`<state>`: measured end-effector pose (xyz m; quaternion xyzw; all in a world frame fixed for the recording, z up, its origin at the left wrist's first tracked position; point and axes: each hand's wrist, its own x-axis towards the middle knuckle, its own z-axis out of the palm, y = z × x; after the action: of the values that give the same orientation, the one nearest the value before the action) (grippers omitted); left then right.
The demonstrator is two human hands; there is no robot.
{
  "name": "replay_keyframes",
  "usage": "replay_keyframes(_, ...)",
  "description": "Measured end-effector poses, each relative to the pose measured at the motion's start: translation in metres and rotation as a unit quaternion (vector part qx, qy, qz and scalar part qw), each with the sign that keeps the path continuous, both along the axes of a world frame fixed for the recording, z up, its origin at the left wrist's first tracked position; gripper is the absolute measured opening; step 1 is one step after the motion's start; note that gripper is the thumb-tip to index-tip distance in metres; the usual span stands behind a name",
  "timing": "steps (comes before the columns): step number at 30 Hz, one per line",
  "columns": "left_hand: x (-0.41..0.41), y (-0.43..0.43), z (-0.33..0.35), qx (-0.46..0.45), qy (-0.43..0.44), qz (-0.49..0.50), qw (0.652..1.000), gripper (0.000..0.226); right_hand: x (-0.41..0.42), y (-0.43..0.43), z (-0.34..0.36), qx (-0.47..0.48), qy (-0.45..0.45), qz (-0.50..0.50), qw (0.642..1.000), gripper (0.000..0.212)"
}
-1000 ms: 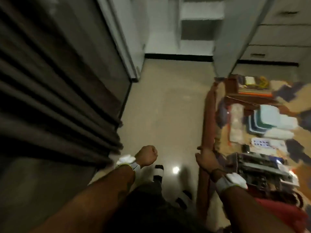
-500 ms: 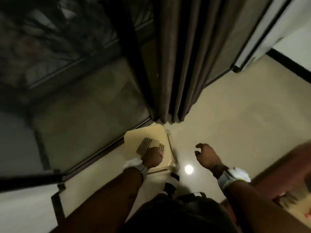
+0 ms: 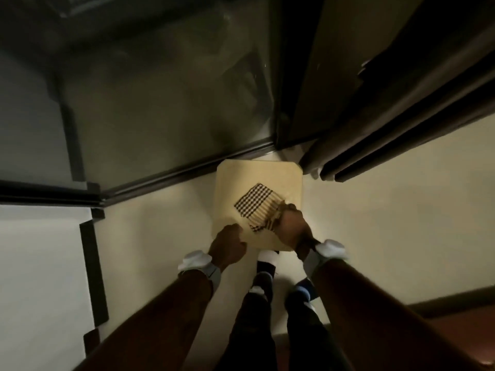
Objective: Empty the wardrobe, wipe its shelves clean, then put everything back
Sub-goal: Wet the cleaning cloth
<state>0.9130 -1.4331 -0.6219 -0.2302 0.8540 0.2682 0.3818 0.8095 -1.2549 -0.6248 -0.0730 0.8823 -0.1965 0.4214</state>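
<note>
A folded black-and-white checkered cloth (image 3: 255,204) lies on top of a cream square stool (image 3: 267,175) that stands on the pale floor. My right hand (image 3: 292,230) grips the cloth's near right corner, where the fabric bunches up. At the stool's near left corner, my left hand (image 3: 227,243) has its fingers curled over the edge. The wardrobe is out of view.
A glass sliding door with a dark frame (image 3: 171,175) runs behind the stool. Dark curtains (image 3: 375,124) hang at the upper right, their hem next to the stool's far right corner. My socked feet (image 3: 265,279) stand just before the stool. A brown wooden edge (image 3: 455,325) sits at lower right.
The view has swung away from the wardrobe and the bed down to the stool. My right hand moved onto the cloth and took hold of it; my left hand shifted to the stool's near edge.
</note>
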Motion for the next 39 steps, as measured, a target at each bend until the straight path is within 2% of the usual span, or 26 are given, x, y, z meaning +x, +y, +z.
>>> replay_keyframes(4, -0.02, -0.005, -0.035, -0.101, -0.045, -0.067, 0.992, 0.124, -0.013, -0.018, -0.036, -0.03, 0.07, -0.023, 0.997, 0.065)
replay_keyframes(6, -0.023, -0.01, -0.052, -0.132, -0.049, -0.089, 0.986, 0.143, -0.016, -0.023, -0.05, -0.016, 0.096, -0.027, 0.995, 0.069)
replay_keyframes(9, -0.015, -0.015, -0.077, -0.142, -0.043, -0.094, 0.984, 0.156, -0.015, -0.023, -0.069, 0.029, 0.145, 0.009, 0.989, 0.07)
replay_keyframes(13, 0.0, -0.014, -0.091, -0.139, 0.016, -0.071, 0.988, 0.155, -0.017, -0.021, -0.078, 0.034, 0.173, 0.012, 0.984, 0.067)
replay_keyframes(17, 0.004, -0.011, -0.088, -0.149, 0.057, -0.063, 0.985, 0.15, -0.024, -0.021, -0.079, 0.021, 0.164, 0.01, 0.986, 0.069)
replay_keyframes(25, -0.002, 0.025, -0.082, -0.149, 0.055, -0.012, 0.987, 0.146, -0.044, -0.023, -0.086, -0.051, 0.126, -0.027, 0.99, 0.074)
replay_keyframes(31, -0.006, 0.046, -0.081, -0.159, 0.057, 0.006, 0.986, 0.147, -0.05, -0.013, -0.091, -0.073, 0.136, -0.042, 0.987, 0.072)
replay_keyframes(39, -0.022, 0.082, -0.088, -0.161, 0.038, 0.039, 0.985, 0.154, -0.057, 0.012, -0.079, -0.078, 0.075, -0.154, 0.982, 0.055)
